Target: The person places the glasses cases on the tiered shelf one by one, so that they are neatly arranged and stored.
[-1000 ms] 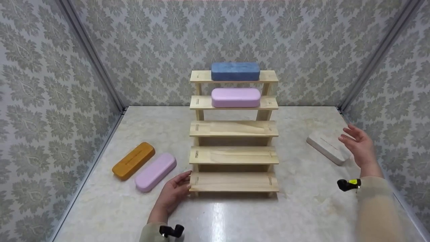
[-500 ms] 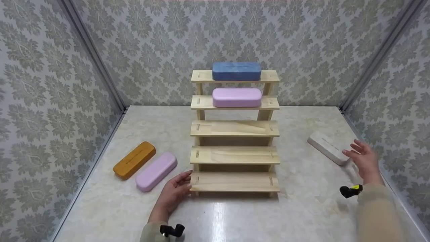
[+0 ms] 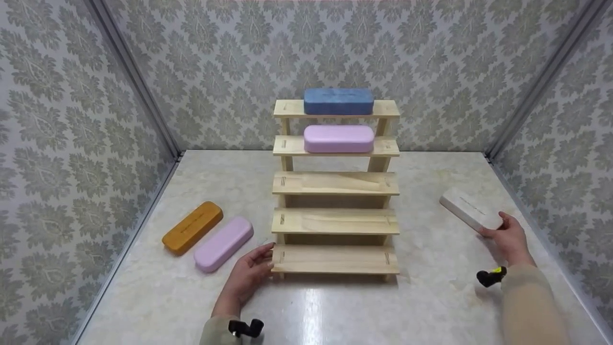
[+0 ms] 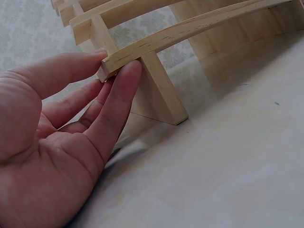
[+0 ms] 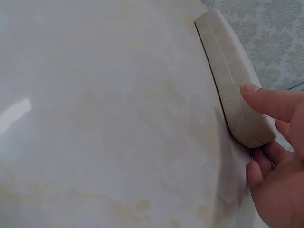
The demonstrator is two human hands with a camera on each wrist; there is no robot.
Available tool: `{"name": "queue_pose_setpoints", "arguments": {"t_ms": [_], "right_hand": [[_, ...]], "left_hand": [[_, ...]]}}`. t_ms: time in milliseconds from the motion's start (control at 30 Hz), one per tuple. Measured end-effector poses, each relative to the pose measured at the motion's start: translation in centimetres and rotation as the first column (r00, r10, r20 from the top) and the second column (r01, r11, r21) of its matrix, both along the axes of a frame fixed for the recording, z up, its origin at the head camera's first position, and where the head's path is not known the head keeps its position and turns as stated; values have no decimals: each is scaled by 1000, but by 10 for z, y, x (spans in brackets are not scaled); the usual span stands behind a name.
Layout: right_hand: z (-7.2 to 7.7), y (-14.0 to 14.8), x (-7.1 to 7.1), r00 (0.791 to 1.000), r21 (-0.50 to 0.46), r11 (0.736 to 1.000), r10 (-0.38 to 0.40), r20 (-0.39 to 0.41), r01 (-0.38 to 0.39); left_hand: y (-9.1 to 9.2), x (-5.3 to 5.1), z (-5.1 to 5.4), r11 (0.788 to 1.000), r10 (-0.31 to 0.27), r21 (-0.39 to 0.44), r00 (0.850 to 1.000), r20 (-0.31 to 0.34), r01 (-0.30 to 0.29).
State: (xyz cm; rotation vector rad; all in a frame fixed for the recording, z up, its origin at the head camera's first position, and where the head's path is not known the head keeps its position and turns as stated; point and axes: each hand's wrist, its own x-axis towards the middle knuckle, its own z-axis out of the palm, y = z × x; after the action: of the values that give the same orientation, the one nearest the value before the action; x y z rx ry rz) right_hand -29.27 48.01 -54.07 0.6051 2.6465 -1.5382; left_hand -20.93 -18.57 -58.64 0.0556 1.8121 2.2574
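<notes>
A light wooden stepped rack (image 3: 335, 261) stands mid-table. My left hand (image 3: 251, 270) pinches the left end of its lowest board; the left wrist view shows the thumb (image 4: 78, 66) above and fingers beneath the board end (image 4: 126, 54). Over on the right, my right hand (image 3: 510, 239) grips the near end of a white glasses case (image 3: 467, 208). In the right wrist view, the thumb presses the side of the white case (image 5: 228, 71), and the fingers are partly hidden behind its end. A blue glasses case (image 3: 338, 101) sits on the top step, a pink one (image 3: 338, 139) on the second.
Left of the rack, an orange glasses case (image 3: 193, 228) and another pink case (image 3: 223, 244) lie slantwise on the marbled table (image 3: 354, 311). Patterned walls (image 3: 230, 72) enclose the back and both sides.
My right hand has come down and inward from beside the white glasses case and now grips its near end. The left hand keeps its hold on the rack.
</notes>
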Motion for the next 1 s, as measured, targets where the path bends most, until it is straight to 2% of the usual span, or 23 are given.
{"name": "queue_pose_setpoints", "arguments": {"t_ms": [100, 233, 433, 500, 733, 1000], "right_hand": [[-3, -3, 1, 1000, 81, 997, 8, -11, -7], [-6, -6, 2, 1000, 98, 995, 8, -22, -6], [-11, -5, 0, 999, 122, 993, 2, -41, 3], [-11, -6, 0, 999, 99, 995, -21, -46, 25], [-4, -15, 0, 994, -90, 992, -97, -56, 92], [1, -20, -1, 980, -122, 976, -188, -64, 179]], "left_hand": [[0, 0, 0, 1000, -7, -1, 1000, -14, 7], [0, 0, 0, 1000, -2, -16, 1000, -18, 2], [0, -1, 1, 1000, 2, 20, 1000, 5, -2], [1, 0, 2, 1000, 4, 29, 1000, 12, -4], [1, 0, 2, 1000, -5, 30, 1000, -4, 5], [1, 1, 3, 1000, -3, 21, 1000, 1, 3]]}}
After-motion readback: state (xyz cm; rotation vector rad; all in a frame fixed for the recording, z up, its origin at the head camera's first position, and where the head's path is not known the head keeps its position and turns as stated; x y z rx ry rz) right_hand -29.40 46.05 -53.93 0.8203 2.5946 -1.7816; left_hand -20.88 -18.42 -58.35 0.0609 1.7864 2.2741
